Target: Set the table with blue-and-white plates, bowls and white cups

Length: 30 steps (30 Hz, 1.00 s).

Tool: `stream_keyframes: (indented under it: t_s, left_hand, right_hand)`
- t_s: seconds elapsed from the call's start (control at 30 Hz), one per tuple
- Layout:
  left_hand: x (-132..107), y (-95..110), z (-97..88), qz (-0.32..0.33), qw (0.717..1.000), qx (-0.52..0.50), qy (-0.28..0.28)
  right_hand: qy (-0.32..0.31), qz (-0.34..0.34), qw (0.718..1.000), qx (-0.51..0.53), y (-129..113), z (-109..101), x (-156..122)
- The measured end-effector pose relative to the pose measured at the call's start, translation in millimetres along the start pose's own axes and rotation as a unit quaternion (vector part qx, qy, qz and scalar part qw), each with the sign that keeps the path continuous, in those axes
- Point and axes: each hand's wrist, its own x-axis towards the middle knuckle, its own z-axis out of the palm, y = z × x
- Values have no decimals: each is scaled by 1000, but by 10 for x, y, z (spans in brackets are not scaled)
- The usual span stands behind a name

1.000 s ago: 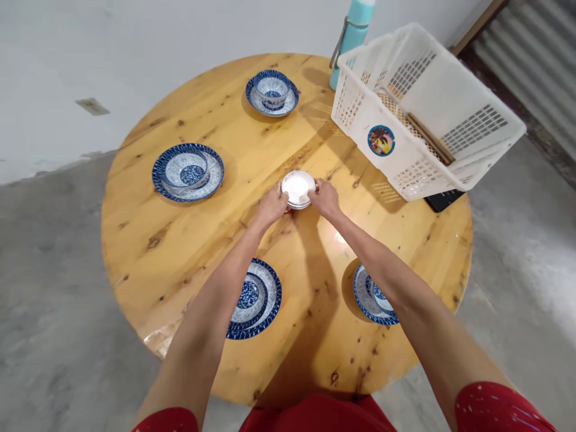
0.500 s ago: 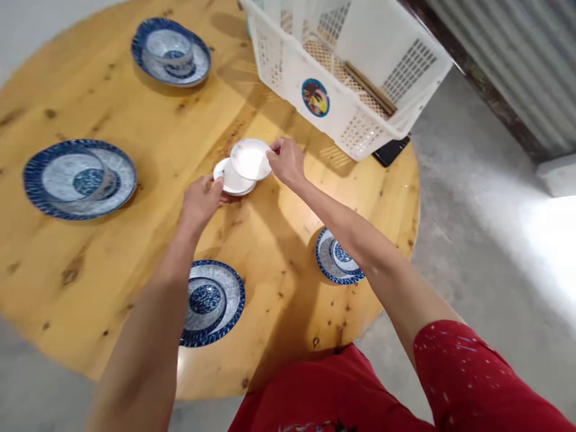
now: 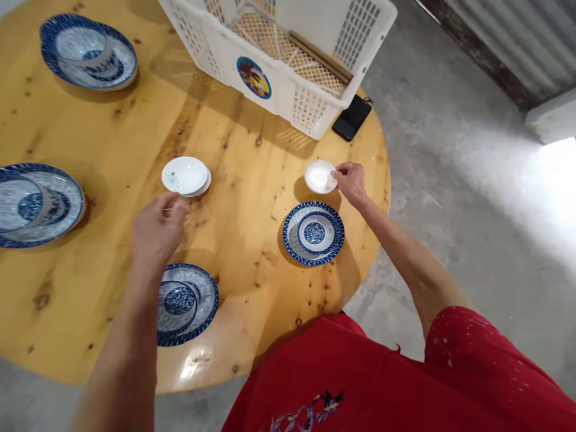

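My right hand [image 3: 351, 182] pinches the rim of a small white saucer [image 3: 319, 176], held low over the round wooden table [image 3: 234, 198] just beyond a blue patterned plate with a bowl [image 3: 314, 233]. My left hand [image 3: 157, 231] hovers with loosely curled fingers, holding nothing, just short of a small stack of white saucers [image 3: 185, 176]. Below the left hand lies another blue plate with a bowl [image 3: 182, 303].
A white plastic basket [image 3: 279, 54] stands at the far side, with a black phone [image 3: 351, 117] beside it near the table edge. Two more blue plate-and-bowl sets [image 3: 87, 51] [image 3: 31, 204] sit on the left. Concrete floor lies to the right.
My right hand lifted one white saucer off the stack and carried it right, to above the right-hand blue plate. My left hand let go of the stack and drew back. The view swung right.
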Motion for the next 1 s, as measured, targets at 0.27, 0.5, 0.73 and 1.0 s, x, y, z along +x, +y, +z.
stream_keyframes:
  t_s: [0.27, 0.5, 0.73, 1.0]
  left_hand:
    - [-595, 563, 861, 25, 989, -142, -31]
    - [-982, 650, 912, -27, 984, -173, -20]
    - [-1065, 711, 962, -53, 983, -171, -30]
    - [-1046, 787, 1089, -44, 984, -164, -52]
  right_hand:
    - [-15, 13, 1000, -8, 247, -118, 15]
    - [-45, -12, 997, -56, 294, -111, 18]
    - [-57, 3, 997, -52, 374, -169, -73]
    - [-59, 0, 998, -36, 450, -220, -159]
